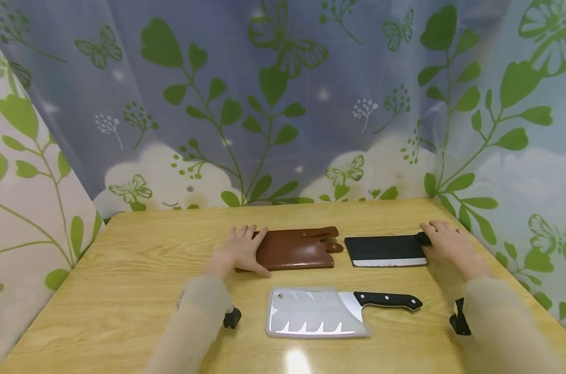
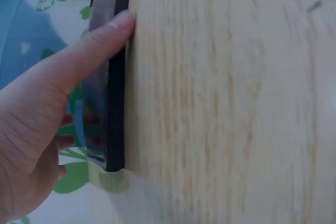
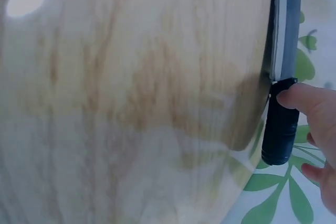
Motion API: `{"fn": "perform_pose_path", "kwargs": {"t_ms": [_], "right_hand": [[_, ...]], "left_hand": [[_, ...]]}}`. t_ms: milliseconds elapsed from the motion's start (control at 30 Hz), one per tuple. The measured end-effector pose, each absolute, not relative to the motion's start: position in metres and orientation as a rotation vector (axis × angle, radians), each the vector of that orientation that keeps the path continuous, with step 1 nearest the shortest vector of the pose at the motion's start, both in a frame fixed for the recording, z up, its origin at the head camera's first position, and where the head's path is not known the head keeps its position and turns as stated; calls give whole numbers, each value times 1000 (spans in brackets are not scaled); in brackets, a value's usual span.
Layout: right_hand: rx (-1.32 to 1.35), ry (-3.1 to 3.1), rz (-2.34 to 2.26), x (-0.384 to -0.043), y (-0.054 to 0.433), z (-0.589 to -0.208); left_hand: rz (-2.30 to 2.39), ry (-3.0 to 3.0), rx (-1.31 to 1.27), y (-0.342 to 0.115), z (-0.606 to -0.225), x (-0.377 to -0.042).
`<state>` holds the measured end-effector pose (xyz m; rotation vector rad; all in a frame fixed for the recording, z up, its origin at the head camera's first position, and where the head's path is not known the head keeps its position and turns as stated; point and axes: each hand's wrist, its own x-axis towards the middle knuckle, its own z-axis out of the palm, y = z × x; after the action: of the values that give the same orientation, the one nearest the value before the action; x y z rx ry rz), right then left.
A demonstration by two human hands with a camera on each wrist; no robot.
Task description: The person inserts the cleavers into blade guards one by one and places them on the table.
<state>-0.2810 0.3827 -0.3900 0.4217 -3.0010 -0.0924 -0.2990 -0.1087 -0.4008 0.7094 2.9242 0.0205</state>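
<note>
A person's left hand (image 1: 238, 250), fingers spread, touches a brown leather sheath (image 1: 294, 250) on the wooden surface (image 1: 124, 291), while the right hand (image 1: 451, 246) meets a black-bladed cleaver (image 1: 383, 249) beside it. The right wrist view reveals the thumb on the black handle (image 3: 281, 124), mostly covered from above; whether the fingers close round it cannot be told. Only the head view shows a second cleaver (image 1: 318, 311), its blade covered, lying nearer the wearer.

The head view looks forward and down over the table (image 1: 124, 291). Nearer it, left wrist shares the sheath (image 1: 294, 250), right wrist the black cleaver (image 1: 381, 249).
</note>
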Motion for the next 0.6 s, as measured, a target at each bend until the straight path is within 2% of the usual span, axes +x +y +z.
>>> {"fn": "perform_pose_path", "kwargs": {"t_ms": [233, 600], "right_hand": [[327, -3046, -19, -284, 384, -403], [248, -3125, 20, -288, 389, -400]], "left_hand": [[91, 2883, 677, -110, -405, -300], [81, 2843, 624, -108, -399, -299]]}}
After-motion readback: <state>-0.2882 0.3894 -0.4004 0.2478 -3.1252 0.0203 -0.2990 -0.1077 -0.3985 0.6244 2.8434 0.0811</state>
